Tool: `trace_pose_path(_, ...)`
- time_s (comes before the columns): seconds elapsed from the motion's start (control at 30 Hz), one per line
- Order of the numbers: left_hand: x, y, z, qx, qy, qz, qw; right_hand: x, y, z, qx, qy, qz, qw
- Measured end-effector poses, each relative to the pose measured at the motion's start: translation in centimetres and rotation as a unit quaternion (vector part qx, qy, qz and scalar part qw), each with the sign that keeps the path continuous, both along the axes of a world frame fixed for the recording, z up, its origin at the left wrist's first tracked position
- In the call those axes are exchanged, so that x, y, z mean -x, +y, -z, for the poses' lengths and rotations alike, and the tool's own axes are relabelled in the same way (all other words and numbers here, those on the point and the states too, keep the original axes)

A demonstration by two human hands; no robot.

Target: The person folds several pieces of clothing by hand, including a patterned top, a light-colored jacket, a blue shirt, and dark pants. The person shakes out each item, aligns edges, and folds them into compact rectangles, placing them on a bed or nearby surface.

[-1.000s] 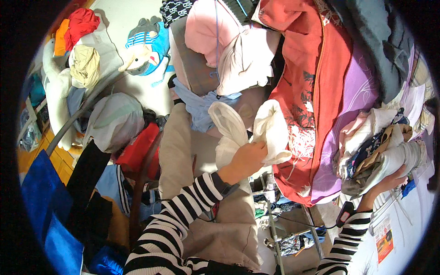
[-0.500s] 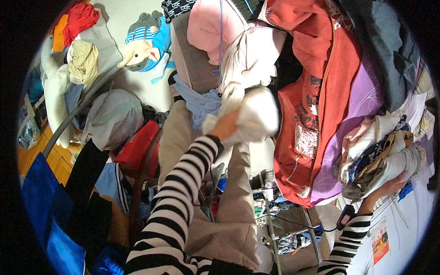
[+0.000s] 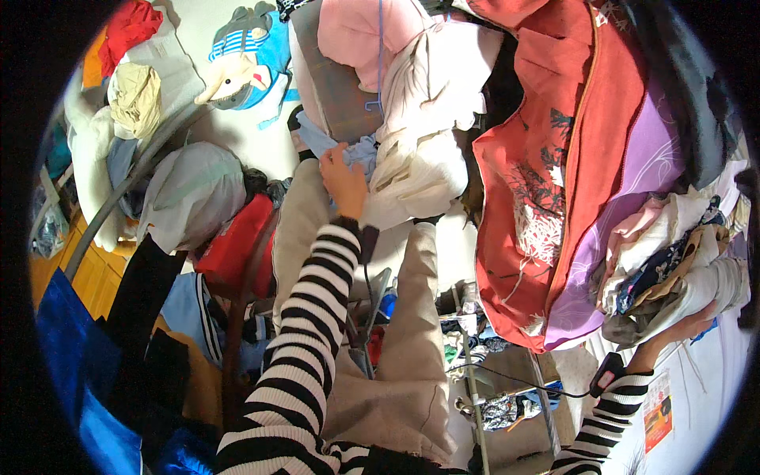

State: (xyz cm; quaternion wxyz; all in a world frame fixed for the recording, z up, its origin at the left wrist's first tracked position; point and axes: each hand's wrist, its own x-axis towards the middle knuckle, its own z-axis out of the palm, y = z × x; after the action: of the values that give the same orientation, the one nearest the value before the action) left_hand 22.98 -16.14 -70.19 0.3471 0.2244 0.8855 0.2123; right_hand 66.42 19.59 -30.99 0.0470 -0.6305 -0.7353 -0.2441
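On the right, my right hand (image 3: 687,324) curls under a gathered bundle of white, navy and tan fabric (image 3: 671,273), while my left hand (image 3: 344,184), fingers bent, touches crumpled light-blue cloth (image 3: 363,153) not yet gathered.

The long garment (image 3: 613,150) is coloured red and printed with black and white plants; right of it, purple cloth (image 3: 645,198) is traced with pale lines; left of it, bunched cloth (image 3: 419,170) is coloured cream, crumpled cloth (image 3: 364,154) light blue, and a sleeve (image 3: 293,324) is striped black and white
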Motion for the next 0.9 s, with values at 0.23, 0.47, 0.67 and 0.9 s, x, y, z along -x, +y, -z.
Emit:
trace_pose_path(0.23,1.5,-4.0,6.7,0.143,-0.106,0.054,0.982,4.7,-0.6,1.4,-0.001,0.120,0.028,0.992)
trace_pose_path(0.47,5.8,-3.5,1.3,-0.117,-0.299,-0.380,0.868,4.5,0.1,2.1,-0.047,0.123,0.085,0.988)
trace_pose_path(0.67,10.2,-1.3,-8.0,-0.259,-0.307,-0.493,0.772,7.1,-0.4,3.1,-0.064,0.149,0.054,0.985)
trace_pose_path(0.9,13.5,1.6,-21.4,-0.358,-0.388,-0.474,0.705,9.9,-1.1,1.6,-0.081,0.097,0.038,0.991)
